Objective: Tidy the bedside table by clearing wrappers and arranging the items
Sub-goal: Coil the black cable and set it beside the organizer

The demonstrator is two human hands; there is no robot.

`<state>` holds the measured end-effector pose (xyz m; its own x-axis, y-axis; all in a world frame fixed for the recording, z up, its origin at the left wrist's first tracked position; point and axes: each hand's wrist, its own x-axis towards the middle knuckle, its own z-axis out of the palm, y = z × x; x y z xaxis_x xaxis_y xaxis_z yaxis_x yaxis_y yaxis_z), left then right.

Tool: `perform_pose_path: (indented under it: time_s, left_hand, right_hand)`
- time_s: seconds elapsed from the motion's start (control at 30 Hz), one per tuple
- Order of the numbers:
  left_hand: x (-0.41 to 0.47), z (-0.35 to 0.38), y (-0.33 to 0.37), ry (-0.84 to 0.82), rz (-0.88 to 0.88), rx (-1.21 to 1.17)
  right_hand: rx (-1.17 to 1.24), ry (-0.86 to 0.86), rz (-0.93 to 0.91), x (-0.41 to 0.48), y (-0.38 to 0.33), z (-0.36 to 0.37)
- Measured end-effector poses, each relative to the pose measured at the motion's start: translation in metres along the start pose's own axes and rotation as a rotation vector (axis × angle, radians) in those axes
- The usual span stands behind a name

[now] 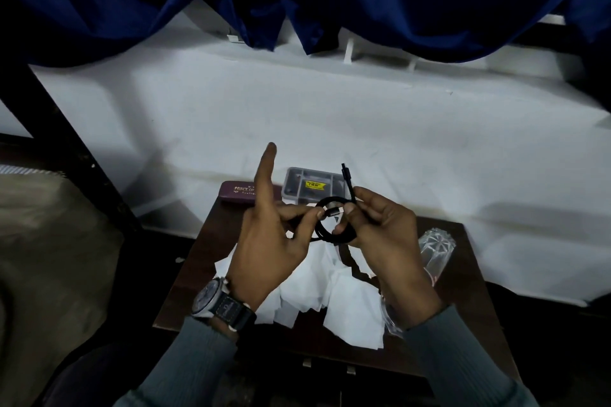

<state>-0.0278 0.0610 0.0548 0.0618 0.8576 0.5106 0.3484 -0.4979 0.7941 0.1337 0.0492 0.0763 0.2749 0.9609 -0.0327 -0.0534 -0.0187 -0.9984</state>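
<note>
Both my hands hold the black cable (333,199) up over the bedside table (195,274): left hand (267,241) pinches the loop, one finger (267,168) pointing straight up; right hand (380,231) curls round the coil. I think I am winding it, though it is dark. Next I must set it down tidy, then clear the white wrappers (307,294) below.

A coiled black cable (325,237) is held above crumpled white wrappers (307,289) on the brown bedside table (191,274).
</note>
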Motion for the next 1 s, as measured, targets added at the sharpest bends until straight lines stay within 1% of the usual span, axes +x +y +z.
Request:
perform_pose_path:
  time_s: [0.17,0.27,0.4,0.5,0.63,0.7,0.73,0.77,0.8,0.83,0.9,0.93,1.0]
  left_hand:
    - [-0.003,0.003,0.003,0.101,-0.008,0.062]
    - [-0.006,0.005,0.001,0.177,0.039,0.104]
    - [-0.005,0.007,-0.003,0.213,0.072,0.049]
    - [-0.002,0.008,-0.005,0.208,0.042,0.03]
    - [-0.004,0.009,-0.008,0.15,0.039,0.182]
    - [-0.007,0.012,-0.01,0.091,-0.012,0.267]
    - [-0.009,0.014,-0.012,0.056,-0.04,0.27]
    - [-0.009,0.016,-0.013,0.007,-0.097,0.188]
    - [-0.007,0.018,-0.013,-0.042,-0.2,0.013]
    - [-0.004,0.017,-0.011,-0.062,-0.342,-0.207]
    - [0.004,0.017,-0.01,-0.016,-0.636,-0.578]
    - [0.008,0.016,-0.011,0.002,-0.735,-0.722]
    - [0.012,0.013,-0.007,0.006,-0.846,-0.921]
  right_hand:
    - [-0.016,0.006,0.006,0.0,-0.001,0.007]
    - [-0.074,-0.029,-0.019,-0.003,0.0,0.008]
    - [0.01,-0.044,0.009,-0.01,-0.002,0.007]
    - [-0.025,-0.029,-0.035,-0.013,0.0,0.009]
    - [-0.118,-0.013,-0.08,-0.015,0.004,0.011]
    - [-0.143,-0.024,-0.083,-0.016,0.005,0.013]
    - [-0.141,-0.03,-0.079,-0.016,0.006,0.013]
    - [-0.126,-0.032,-0.072,-0.016,0.006,0.013]
    - [-0.102,-0.031,-0.065,-0.016,0.005,0.013]
    - [-0.081,-0.031,-0.064,-0.016,0.005,0.014]
    - [-0.068,-0.046,-0.076,-0.015,0.002,0.014]
    - [-0.073,-0.062,-0.085,-0.016,0.001,0.014]
    - [-0.088,-0.094,-0.102,-0.016,-0.001,0.014]
